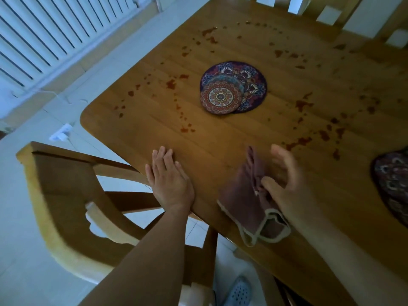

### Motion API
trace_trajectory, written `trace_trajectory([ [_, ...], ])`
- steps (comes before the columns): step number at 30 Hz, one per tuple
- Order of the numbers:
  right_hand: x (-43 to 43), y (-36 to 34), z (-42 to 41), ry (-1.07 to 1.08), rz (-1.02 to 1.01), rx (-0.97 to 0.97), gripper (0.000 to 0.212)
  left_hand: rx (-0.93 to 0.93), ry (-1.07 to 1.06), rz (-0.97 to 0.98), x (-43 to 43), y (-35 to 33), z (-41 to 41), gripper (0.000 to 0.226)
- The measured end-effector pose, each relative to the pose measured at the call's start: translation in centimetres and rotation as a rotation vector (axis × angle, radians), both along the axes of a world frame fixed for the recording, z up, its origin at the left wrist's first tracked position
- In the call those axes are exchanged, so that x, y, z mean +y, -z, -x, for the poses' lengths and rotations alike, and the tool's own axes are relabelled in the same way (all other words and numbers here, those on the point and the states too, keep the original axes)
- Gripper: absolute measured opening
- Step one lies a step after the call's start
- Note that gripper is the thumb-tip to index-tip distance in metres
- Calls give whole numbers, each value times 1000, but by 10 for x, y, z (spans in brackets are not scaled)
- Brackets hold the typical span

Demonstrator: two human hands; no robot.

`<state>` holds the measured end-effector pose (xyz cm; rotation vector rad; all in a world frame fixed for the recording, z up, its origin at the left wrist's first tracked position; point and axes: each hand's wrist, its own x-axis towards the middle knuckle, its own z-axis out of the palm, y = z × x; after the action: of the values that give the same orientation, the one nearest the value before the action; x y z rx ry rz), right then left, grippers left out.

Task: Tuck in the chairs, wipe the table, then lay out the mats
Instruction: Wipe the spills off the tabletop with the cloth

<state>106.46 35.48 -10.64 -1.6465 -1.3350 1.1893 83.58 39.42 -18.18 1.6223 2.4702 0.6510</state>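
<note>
A wooden table (154, 120) carries many red-brown splashes (304, 104). At its middle lies a large round patterned mat (254, 85) with smaller round mats (220, 97) stacked on its near left part. Another patterned mat (393, 182) shows at the right edge. My left hand (170, 180) rests flat on the table's near edge, fingers straight. My right hand (284, 184), blurred, pinches a mauve cloth with a pale hem (245, 204) that hangs over the near edge.
A wooden chair (66, 195) stands at the near left corner, its back beside my left arm. More chair backs (344, 12) line the far side. A white radiator (44, 34) is on the left, with a white power strip (59, 133) on the tiled floor.
</note>
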Motion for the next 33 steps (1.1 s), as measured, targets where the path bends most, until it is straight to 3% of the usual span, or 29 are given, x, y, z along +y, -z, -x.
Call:
trace_trajectory([
  [2, -7, 15, 9, -89, -68, -348, 50, 7, -2, -13, 1, 1, -2, 36],
  [4, -10, 35, 32, -311, -125, -775, 51, 13, -4, -27, 1, 2, -2, 36],
  [6, 0, 47, 52, -377, -166, -978, 62, 20, -4, -39, 2, 4, -2, 35],
  [10, 31, 58, 89, -326, -222, -993, 67, 18, -6, -52, 2, 7, 2, 35],
  [14, 41, 59, 109, -436, -274, -1016, 75, 21, -6, -27, 4, 6, 5, 35],
  [20, -19, 60, 57, -523, -322, -1009, 61, 9, 50, 35, -2, -2, 8, 37],
  [24, -61, 59, -14, -416, -285, -1035, 57, -53, 95, -44, 6, -20, -7, 34],
  [27, -80, 59, -61, -310, -230, -1033, 57, -88, 419, -108, 7, -31, -40, 31],
  [30, -91, 57, -92, -69, -97, -1074, 60, -71, 667, -30, 11, -29, -74, 34],
  [33, -95, 57, -90, 180, 38, -1097, 71, -76, 648, 76, 22, -23, -93, 39],
])
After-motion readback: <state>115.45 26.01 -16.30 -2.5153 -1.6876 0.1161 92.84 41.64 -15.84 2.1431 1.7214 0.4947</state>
